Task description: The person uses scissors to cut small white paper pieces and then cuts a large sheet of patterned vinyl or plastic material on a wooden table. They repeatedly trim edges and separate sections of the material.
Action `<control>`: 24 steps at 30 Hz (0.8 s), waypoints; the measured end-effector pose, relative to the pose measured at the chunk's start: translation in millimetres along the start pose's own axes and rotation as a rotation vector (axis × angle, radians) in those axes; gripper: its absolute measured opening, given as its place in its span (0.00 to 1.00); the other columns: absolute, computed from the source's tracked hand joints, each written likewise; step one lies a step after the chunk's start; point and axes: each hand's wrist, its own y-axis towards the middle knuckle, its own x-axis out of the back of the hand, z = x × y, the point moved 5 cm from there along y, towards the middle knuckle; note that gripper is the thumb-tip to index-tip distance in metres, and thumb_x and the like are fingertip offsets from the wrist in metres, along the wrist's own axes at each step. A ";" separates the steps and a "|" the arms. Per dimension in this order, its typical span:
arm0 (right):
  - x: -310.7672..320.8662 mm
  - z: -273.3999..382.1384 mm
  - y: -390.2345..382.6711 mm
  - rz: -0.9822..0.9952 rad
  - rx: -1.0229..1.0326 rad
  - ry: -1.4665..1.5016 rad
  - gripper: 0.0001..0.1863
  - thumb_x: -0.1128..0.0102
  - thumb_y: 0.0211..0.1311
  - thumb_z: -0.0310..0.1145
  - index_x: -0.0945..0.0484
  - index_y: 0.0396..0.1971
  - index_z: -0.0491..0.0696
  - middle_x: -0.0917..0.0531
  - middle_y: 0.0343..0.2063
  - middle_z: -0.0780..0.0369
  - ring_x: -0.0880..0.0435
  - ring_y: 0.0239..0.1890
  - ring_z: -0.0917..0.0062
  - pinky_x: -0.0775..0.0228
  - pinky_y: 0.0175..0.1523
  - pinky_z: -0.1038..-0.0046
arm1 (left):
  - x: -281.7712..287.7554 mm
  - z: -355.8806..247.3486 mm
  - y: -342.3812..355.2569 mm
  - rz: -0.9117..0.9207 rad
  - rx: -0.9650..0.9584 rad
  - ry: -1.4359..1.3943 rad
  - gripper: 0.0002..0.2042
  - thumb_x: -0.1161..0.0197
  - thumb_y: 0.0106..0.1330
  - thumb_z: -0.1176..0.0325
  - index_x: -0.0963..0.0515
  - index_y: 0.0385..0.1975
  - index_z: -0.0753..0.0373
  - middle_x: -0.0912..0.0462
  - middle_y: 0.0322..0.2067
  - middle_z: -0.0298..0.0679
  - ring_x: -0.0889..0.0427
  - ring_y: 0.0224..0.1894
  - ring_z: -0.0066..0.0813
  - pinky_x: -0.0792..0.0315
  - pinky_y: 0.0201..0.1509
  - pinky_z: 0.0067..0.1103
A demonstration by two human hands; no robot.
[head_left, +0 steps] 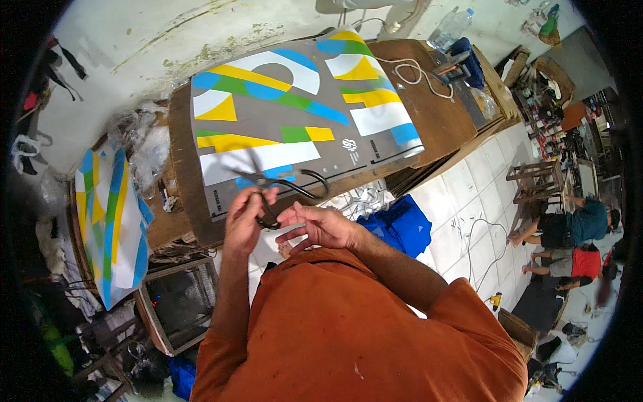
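My left hand [249,218] grips black-handled scissors [268,179] by one loop, holding them above the lower left part of a printed sheet [248,100] with blue, yellow, green, white and grey shapes. The blades point up and left and stand apart; the other loop sticks out to the right. My right hand [315,228] is just right of it and below that loop, fingers loosely spread with nothing visible in them. The sheet lies on a brown wooden worktable [442,120], its right edge slightly curled.
A second patterned sheet [107,221] hangs at the left beside crumpled plastic [147,161]. A cable [415,70] and water bottles [449,30] sit at the back right. A blue bag [395,224] lies below the table. Two people [576,221] are at the far right near a wooden stool [536,177].
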 end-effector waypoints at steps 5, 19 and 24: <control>15.3 12.0 -45.4 0.071 0.239 0.040 0.29 0.46 0.71 0.50 0.30 0.62 0.45 0.22 0.57 0.56 0.28 0.65 0.56 0.35 0.65 0.49 | -55.1 21.6 19.4 0.251 0.009 -0.102 0.10 0.49 0.78 0.69 0.24 0.49 0.65 0.19 0.53 0.45 0.22 0.57 0.32 0.29 0.62 0.30; 151.9 49.1 -160.4 -0.318 0.334 -0.412 0.17 0.33 0.67 0.36 0.25 0.49 0.46 0.20 0.41 0.69 0.22 0.44 0.83 0.29 0.51 0.77 | -147.1 162.6 92.3 0.089 -0.239 0.984 0.19 0.39 0.73 0.63 0.23 0.58 0.67 0.21 0.59 0.48 0.23 0.61 0.36 0.29 0.63 0.27; 177.8 65.7 -198.8 -0.394 0.398 -0.499 0.15 0.30 0.63 0.32 0.23 0.46 0.45 0.16 0.37 0.67 0.18 0.42 0.84 0.25 0.49 0.79 | -156.0 185.2 107.0 0.202 -0.525 1.775 0.34 0.30 0.62 0.55 0.31 0.67 0.59 0.43 0.73 0.49 0.49 0.76 0.47 0.56 0.77 0.47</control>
